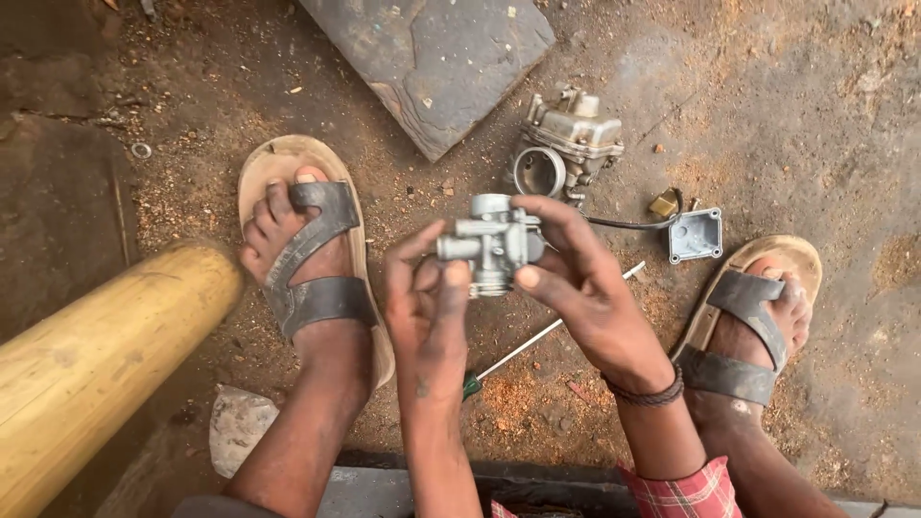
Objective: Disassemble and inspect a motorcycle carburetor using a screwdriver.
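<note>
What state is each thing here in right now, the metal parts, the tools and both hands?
Small carburetor: held up in both hands.
Left hand: fingers grip its left side.
Right hand: fingers wrap its right side.
Second carburetor: lying on the dirt, bore open.
Square metal cover: off, lying hollow side up.
Screwdriver: lying on the ground.

Packages: none in view
Labels: none in view
Signs: none in view
Screens: none in view
</note>
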